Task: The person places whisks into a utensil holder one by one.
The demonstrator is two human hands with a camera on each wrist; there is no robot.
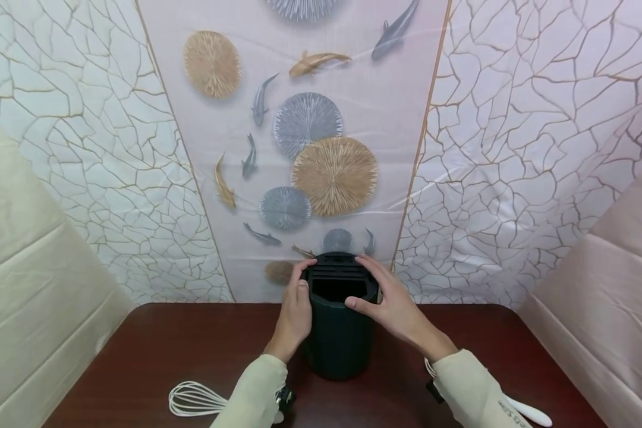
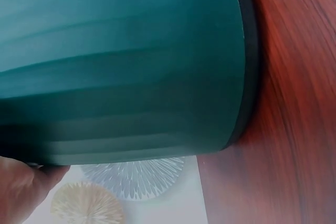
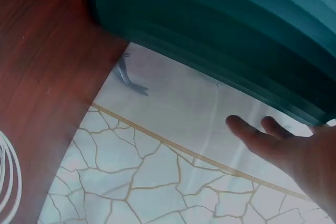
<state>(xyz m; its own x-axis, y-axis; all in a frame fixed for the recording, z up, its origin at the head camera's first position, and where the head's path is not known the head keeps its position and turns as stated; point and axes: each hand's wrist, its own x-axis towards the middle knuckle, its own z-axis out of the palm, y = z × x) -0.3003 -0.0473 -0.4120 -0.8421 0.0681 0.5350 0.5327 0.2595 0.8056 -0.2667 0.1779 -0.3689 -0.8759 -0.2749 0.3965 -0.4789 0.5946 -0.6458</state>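
Note:
A dark green knife holder (image 1: 338, 342) with a ribbed side stands upright on the table, its black top having slots at the back and a wide opening in front. My left hand (image 1: 295, 315) grips its left side at the top, with the index fingertip on the back rim. On the right, my right hand (image 1: 398, 306) spans the rim with spread fingers. Its thumb lies over the front edge and the index fingertip touches the back. In the right wrist view, two fingers (image 3: 252, 137) extend clear of the green side (image 3: 210, 30). The holder's inside is dark.
A white whisk (image 1: 195, 399) lies left of the holder, its handle hidden by my left sleeve. Under my right forearm is another white utensil with wire loops (image 3: 8, 174) and a handle (image 1: 532, 412). Patterned cloth (image 1: 321, 71) hangs behind the dark red wooden table (image 1: 192, 339).

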